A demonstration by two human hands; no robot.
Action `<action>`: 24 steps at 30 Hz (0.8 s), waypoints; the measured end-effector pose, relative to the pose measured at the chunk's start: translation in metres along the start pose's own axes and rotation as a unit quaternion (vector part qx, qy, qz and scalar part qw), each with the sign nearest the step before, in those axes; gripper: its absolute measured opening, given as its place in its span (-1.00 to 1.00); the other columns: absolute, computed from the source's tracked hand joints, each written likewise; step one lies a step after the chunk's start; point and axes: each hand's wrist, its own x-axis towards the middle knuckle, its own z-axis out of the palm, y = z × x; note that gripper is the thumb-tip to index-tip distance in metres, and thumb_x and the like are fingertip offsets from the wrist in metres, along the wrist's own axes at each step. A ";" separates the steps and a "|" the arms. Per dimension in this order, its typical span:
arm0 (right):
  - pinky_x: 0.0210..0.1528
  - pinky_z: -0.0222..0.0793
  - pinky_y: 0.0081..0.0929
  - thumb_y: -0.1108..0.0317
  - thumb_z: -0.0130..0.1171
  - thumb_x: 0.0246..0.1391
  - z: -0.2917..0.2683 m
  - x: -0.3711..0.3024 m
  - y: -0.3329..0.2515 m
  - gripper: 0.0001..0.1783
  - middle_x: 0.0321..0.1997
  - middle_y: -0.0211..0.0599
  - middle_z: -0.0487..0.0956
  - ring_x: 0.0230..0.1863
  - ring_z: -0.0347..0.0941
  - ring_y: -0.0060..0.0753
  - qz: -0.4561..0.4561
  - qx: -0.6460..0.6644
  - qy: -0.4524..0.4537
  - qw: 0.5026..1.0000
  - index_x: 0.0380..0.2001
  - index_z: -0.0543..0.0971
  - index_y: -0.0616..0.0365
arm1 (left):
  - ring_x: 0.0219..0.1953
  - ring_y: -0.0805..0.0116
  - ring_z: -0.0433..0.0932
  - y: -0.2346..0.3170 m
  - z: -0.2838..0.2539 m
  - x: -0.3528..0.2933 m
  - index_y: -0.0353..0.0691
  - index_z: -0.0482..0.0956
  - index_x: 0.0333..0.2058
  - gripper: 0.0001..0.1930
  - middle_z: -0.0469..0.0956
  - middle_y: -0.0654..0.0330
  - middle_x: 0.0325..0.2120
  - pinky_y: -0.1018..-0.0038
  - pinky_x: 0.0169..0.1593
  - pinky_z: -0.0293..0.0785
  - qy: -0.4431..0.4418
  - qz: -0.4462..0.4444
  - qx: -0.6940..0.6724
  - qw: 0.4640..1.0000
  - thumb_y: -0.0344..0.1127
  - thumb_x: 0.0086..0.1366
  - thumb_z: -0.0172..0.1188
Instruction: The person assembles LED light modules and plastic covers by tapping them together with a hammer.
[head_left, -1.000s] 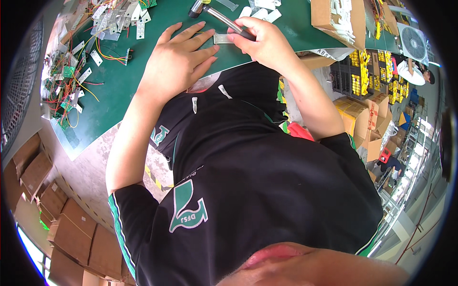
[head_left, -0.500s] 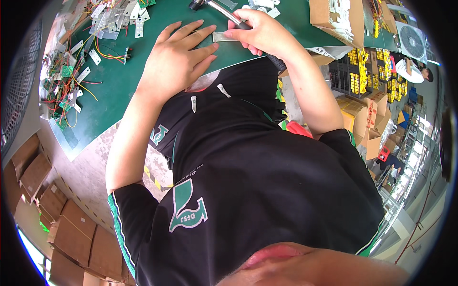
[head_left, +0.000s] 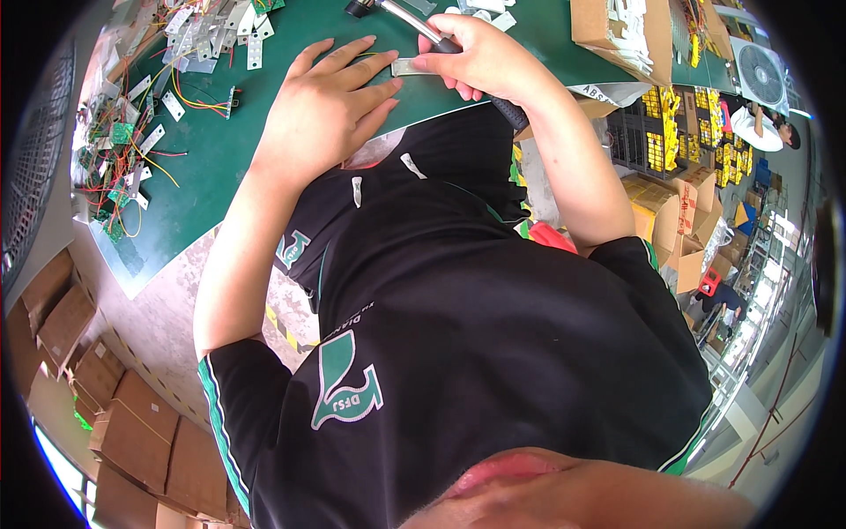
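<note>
My left hand (head_left: pixel 324 110) lies palm down on the green table (head_left: pixel 256 106), its fingers spread. A thin yellow strand shows between those fingers. My right hand (head_left: pixel 489 57) is closed round a hammer (head_left: pixel 407 15) with a dark head, a shiny metal shaft and a black grip. The head points to the far left, and the grip's end comes out below the hand near the table edge. Beneath my right thumb a small flat silvery plate (head_left: pixel 405 67) rests on the table. Its left end is close to my left fingertips.
Perforated metal plates (head_left: pixel 216 35) pile up at the far left, with tangled wires and green circuit boards (head_left: pixel 123 132) nearer the left edge. A cardboard box (head_left: pixel 608 40) of white parts stands at the far right. Beyond it are a fan (head_left: pixel 762 78) and a person (head_left: pixel 760 128).
The hammer's head has shifted slightly up and to the left. The yellow strand now shows between my left fingers. Both hands keep nearly the same places.
</note>
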 end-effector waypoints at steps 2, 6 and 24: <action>-0.64 0.27 -0.58 0.23 0.35 0.22 0.001 0.000 -0.001 -0.73 -0.60 -0.43 0.49 -0.69 0.38 -0.62 -0.001 0.000 0.000 1.000 -0.24 0.50 0.13 | 0.26 0.26 0.50 0.000 0.000 0.001 -0.01 0.78 -0.16 -0.80 0.66 0.29 0.07 0.09 0.34 0.33 0.002 0.002 0.000 1.000 -0.17 0.30 0.30; -0.64 0.26 -0.57 0.23 0.35 0.22 0.003 -0.001 -0.005 -0.74 -0.60 -0.44 0.49 -0.69 0.38 -0.62 0.003 -0.019 0.005 1.000 -0.24 0.50 0.13 | 0.26 0.28 0.51 -0.001 0.001 0.001 -0.01 0.78 -0.17 -0.81 0.67 0.29 0.06 0.10 0.34 0.33 0.002 0.009 0.006 1.000 -0.17 0.30 0.30; -0.57 0.11 -0.69 0.27 0.26 0.33 0.021 -0.040 0.036 -0.75 -0.52 -0.59 0.47 -0.57 0.26 -0.81 -0.111 0.043 0.174 0.978 -0.04 0.59 0.16 | 0.26 0.25 0.51 -0.002 0.000 0.000 0.00 0.78 -0.16 -0.80 0.66 0.25 0.08 0.12 0.35 0.33 0.003 0.000 -0.002 1.000 -0.17 0.29 0.31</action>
